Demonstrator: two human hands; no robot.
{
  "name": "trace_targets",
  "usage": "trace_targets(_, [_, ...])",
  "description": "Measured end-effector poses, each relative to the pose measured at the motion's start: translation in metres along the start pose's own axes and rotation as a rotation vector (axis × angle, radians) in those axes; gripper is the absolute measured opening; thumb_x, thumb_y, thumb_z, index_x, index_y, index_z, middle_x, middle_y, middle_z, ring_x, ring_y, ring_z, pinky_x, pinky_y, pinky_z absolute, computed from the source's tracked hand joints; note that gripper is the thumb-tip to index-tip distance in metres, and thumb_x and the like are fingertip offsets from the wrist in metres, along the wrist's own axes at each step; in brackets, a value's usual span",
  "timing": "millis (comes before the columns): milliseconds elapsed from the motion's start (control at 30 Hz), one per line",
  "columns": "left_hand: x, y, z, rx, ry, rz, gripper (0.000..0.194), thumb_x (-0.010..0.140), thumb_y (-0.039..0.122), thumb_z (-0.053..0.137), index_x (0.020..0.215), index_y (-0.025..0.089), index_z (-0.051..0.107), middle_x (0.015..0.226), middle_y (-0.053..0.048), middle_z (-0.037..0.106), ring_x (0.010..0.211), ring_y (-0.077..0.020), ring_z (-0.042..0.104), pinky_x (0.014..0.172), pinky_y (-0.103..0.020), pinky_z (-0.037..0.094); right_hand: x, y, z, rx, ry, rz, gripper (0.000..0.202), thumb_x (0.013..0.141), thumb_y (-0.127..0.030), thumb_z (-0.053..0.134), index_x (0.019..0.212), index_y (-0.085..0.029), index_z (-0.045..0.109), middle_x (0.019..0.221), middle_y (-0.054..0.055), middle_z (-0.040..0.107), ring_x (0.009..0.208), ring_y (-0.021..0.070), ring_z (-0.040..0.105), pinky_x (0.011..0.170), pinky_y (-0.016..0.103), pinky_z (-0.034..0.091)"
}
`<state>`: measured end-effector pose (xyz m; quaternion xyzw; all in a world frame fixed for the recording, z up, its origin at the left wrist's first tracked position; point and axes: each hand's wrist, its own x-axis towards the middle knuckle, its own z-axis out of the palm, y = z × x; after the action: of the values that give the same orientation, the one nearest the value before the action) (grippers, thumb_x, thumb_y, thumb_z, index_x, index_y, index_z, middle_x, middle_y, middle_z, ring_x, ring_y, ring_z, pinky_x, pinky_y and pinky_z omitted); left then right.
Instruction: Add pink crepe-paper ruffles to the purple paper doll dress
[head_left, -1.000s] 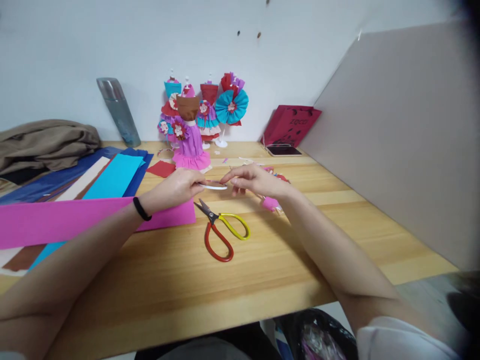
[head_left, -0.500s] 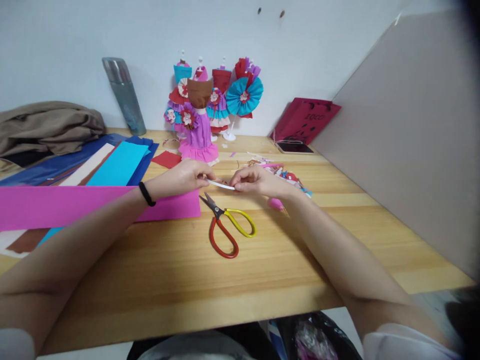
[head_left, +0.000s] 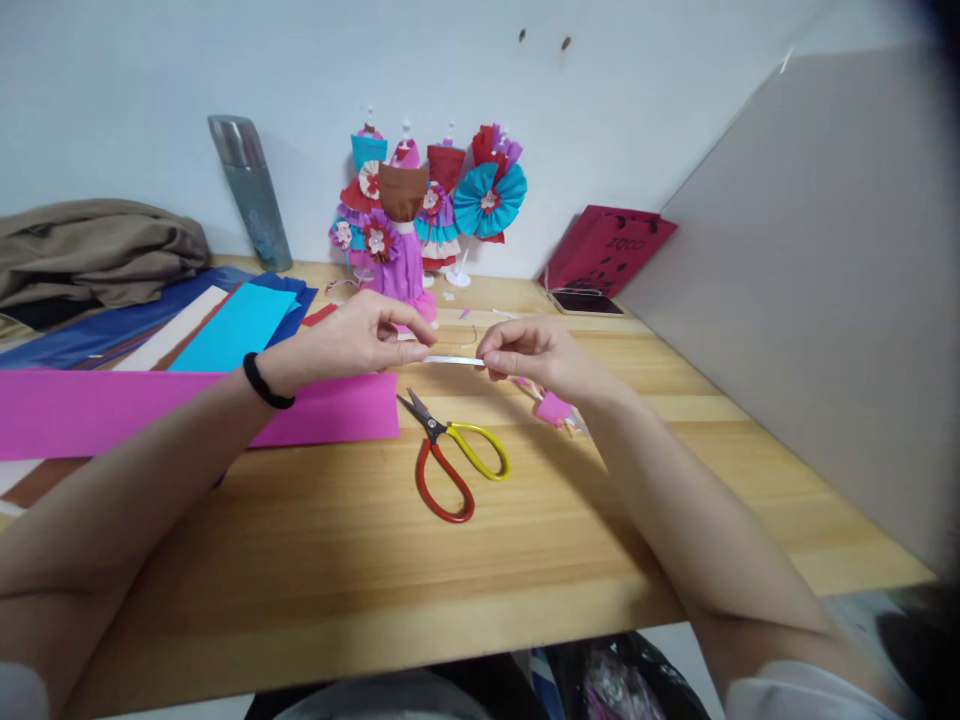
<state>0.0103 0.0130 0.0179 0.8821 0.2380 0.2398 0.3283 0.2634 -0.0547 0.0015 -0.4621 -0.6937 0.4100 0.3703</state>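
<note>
A narrow white strip [head_left: 454, 360] is stretched level between my two hands, above the table. My left hand [head_left: 367, 335], with a black band at the wrist, pinches its left end between thumb and fingers. The right end is pinched by my right hand [head_left: 529, 352]. Just below lie scissors [head_left: 433, 428] with one red and one yellow handle, blades slightly apart and pointing away to the left. Under my left forearm runs a long pink paper strip [head_left: 330, 408]. What the strip is made of, I cannot tell.
Small dress forms in coloured paper [head_left: 405, 215] stand by the wall. Blue, white and brown sheets [head_left: 232, 325], a bottle [head_left: 251, 190] and a brown cloth [head_left: 97, 250] are at left. A red bag [head_left: 611, 245] and phone [head_left: 587, 302] sit back right; pink scraps [head_left: 553, 408] lie near my right hand.
Both hands have risen slightly and moved apart, and the white strip between them now looks straighter and longer. My left fingers are more extended. The scissors have stayed in place.
</note>
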Motion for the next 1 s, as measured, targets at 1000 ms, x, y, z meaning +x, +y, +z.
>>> trace_targets(1000, [-0.002,0.013,0.018,0.22,0.412,0.109,0.011,0.086,0.021,0.066,0.078,0.015,0.071,0.074,-0.001,0.069,0.067,-0.0121,0.058,0.062,-0.024,0.042,-0.007,-0.015,0.016,-0.454,0.308,-0.201,0.018,0.086,-0.029,0.058,0.071,-0.019,0.06,0.064,0.002,0.061,0.058,0.0153,0.053,0.058,0.03,0.04])
